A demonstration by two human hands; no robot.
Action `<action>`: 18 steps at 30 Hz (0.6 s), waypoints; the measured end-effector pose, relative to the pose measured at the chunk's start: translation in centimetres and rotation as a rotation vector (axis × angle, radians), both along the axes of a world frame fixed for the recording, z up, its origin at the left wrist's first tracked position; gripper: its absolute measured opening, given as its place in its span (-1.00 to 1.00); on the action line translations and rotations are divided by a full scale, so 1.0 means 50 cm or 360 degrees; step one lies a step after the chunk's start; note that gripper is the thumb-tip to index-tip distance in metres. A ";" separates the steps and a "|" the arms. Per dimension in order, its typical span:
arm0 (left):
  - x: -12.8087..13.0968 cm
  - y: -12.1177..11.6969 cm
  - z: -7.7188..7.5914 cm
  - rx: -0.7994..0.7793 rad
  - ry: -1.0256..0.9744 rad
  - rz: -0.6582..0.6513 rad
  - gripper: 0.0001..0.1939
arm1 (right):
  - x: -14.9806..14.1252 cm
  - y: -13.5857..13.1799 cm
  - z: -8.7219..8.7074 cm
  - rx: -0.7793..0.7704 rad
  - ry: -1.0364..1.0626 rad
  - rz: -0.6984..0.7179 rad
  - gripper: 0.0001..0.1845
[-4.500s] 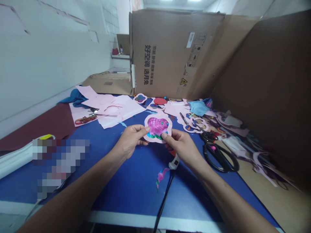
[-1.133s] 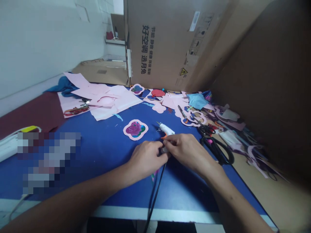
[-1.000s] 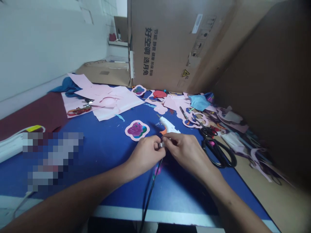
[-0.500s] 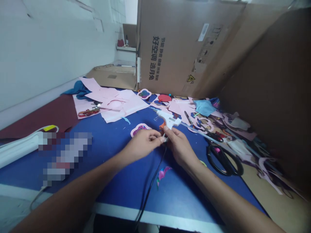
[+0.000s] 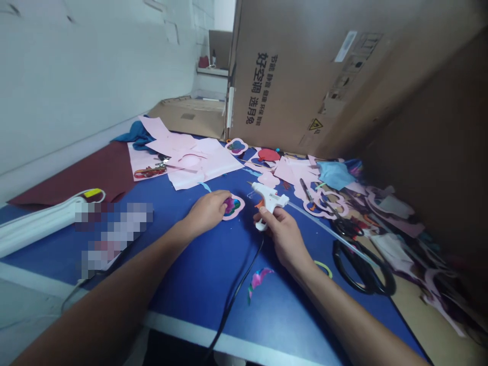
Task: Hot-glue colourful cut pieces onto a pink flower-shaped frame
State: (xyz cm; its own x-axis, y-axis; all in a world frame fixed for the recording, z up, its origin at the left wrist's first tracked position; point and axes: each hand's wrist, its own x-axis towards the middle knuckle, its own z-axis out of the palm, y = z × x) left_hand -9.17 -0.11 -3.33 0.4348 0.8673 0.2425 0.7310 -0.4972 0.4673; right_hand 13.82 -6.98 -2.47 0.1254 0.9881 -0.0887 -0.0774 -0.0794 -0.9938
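Note:
My right hand [image 5: 284, 234] is wrapped round the handle of a white hot glue gun [image 5: 267, 195]. The gun has an orange trigger, its nozzle points to the upper left, and a long clear glue stick [image 5: 324, 226] runs out of its back. A black cord [image 5: 236, 295] drops from the handle to the table's front edge. My left hand [image 5: 209, 212] is closed at the left edge of a flower-shaped pink paper cutout [image 5: 233, 208] with a shiny purple and green middle. Its fingertips are partly hidden. The cutout appears to lie on the blue table [image 5: 190, 274].
Pink paper sheets [image 5: 206, 162] lie at the back left, near a white power strip [image 5: 41, 223]. Black-handled scissors [image 5: 362, 269] and paper scraps [image 5: 328, 201] crowd the right. A large cardboard box [image 5: 293, 76] walls the back. A shiny scrap [image 5: 259, 279] lies in front.
My left hand has left the glue gun's handle and moved left to the flower cutout. My right hand still holds the gun. The camera view has shifted slightly left.

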 end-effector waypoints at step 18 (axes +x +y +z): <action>-0.014 -0.010 0.062 -0.0044 -0.0227 0.0270 -0.85 | 0.041 -0.016 -0.006 -0.0079 -0.0216 0.0003 -0.42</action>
State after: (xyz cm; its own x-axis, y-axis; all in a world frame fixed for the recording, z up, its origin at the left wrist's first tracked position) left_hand -9.86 -0.59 -0.21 0.2453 0.9322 0.2661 0.7284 -0.3583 0.5839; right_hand 15.86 -7.77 -2.76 0.1378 0.9832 -0.1198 0.0574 -0.1286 -0.9900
